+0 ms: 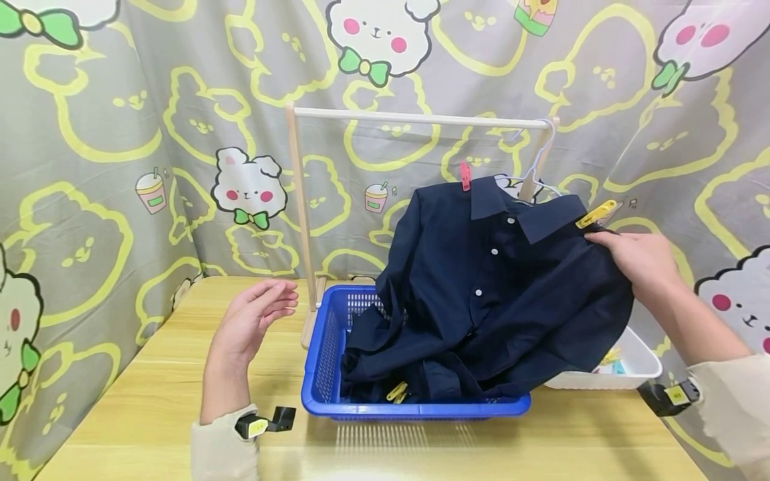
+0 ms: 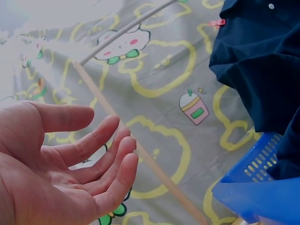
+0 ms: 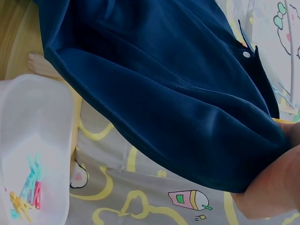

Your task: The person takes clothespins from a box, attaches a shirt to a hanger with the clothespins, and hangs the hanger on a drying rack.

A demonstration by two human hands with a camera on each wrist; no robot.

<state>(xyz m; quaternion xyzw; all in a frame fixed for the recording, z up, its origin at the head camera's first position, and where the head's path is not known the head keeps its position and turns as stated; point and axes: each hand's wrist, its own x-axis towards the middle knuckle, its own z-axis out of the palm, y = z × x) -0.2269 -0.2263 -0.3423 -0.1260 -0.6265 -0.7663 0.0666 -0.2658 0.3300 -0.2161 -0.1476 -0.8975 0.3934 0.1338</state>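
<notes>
A dark navy button-up shirt (image 1: 445, 254) hangs from a pale hanger (image 1: 535, 160) hooked on the rack's rail, its lower part bunched in a blue plastic basket (image 1: 415, 411). My right hand (image 1: 650, 264) pinches the shirt's shoulder at the right, just below a yellow clothespin (image 1: 597, 214). A pink clothespin (image 1: 466, 176) stands on the other shoulder. Left of the basket, my left hand (image 1: 255, 317) is held in the air with loosely bent fingers; in the left wrist view its palm (image 2: 61, 178) shows nothing held. Another yellow clothespin (image 1: 397, 392) lies on the cloth in the basket.
A wooden rack with a white rail (image 1: 421, 119) stands behind the basket. On the right, partly behind the shirt, is a white bin (image 3: 40, 93) with colored clothespins (image 3: 30, 192) inside. A wooden table (image 1: 162, 387) carries everything, and a patterned curtain (image 1: 252, 60) surrounds it.
</notes>
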